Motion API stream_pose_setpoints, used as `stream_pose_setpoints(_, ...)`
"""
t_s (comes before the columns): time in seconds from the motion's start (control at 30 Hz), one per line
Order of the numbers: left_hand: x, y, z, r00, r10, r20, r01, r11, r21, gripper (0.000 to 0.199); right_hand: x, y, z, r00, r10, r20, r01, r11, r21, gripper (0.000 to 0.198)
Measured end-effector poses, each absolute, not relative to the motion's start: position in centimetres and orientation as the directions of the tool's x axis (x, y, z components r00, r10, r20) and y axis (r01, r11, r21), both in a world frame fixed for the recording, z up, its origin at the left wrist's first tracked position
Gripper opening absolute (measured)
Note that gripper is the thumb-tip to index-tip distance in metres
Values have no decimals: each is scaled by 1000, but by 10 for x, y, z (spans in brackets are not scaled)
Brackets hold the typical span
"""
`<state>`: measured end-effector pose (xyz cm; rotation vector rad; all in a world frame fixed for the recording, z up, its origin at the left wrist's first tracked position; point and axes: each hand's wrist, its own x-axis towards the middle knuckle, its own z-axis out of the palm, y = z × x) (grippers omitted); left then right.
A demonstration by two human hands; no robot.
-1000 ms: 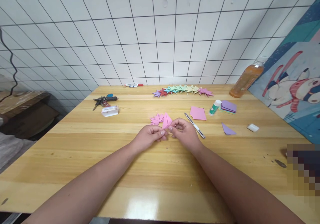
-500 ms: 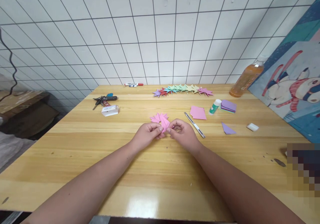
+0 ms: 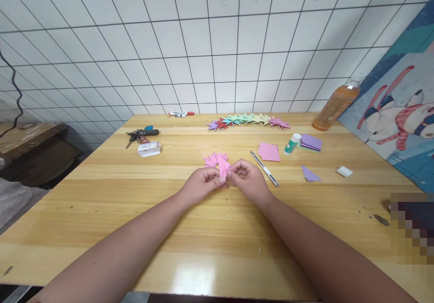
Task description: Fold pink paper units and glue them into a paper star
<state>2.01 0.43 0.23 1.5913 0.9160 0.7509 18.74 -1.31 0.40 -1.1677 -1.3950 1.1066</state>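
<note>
Between my two hands is a folded piece of pink paper [image 3: 224,167], its point turned up and away from me. My left hand [image 3: 202,183] pinches its lower left side with the thumb in front. On the other side, my right hand [image 3: 248,178] grips the right edge between thumb and fingertips. Just behind the piece lies a pink pointed paper figure [image 3: 213,158], partly covered; whether it is joined to the held piece I cannot tell. A utility knife [image 3: 265,169] lies right of my right hand, beside a stack of pink paper squares [image 3: 269,151].
A glue stick [image 3: 292,144], purple-topped paper stack [image 3: 311,142], purple triangle [image 3: 309,173] and white eraser [image 3: 344,171] lie to the right. Multicoloured folded stars [image 3: 249,120], a marker [image 3: 181,114] and a bottle [image 3: 336,104] are at the back. Keys [image 3: 142,134] and a small white box [image 3: 149,148] sit left.
The pink piece has narrowed and stands more upright between my fingers. My left thumb has slid slightly right along its lower edge. The other things stay put.
</note>
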Motion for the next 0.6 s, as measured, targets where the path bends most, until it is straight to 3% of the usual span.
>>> stream_pose_setpoints(0.2,20,6,-2,476,879,-30,175,-61,983,31,187,-14,4,-62,990,124,51,128,-991,14)
stream_pose_setpoints(0.37,17,8,-3,429,903,17,201,-114,973,30,188,-13,4,-157,987,-42,-97,-58,-994,52)
stream_pose_setpoints(0.5,16,7,-5,437,898,50,246,-173,954,31,189,-11,2,-211,971,-116,-66,-133,-989,28)
stream_pose_setpoints(0.6,16,6,-6,454,889,67,268,-208,941,33,190,-9,-1,-183,976,-117,-89,-135,-987,25)
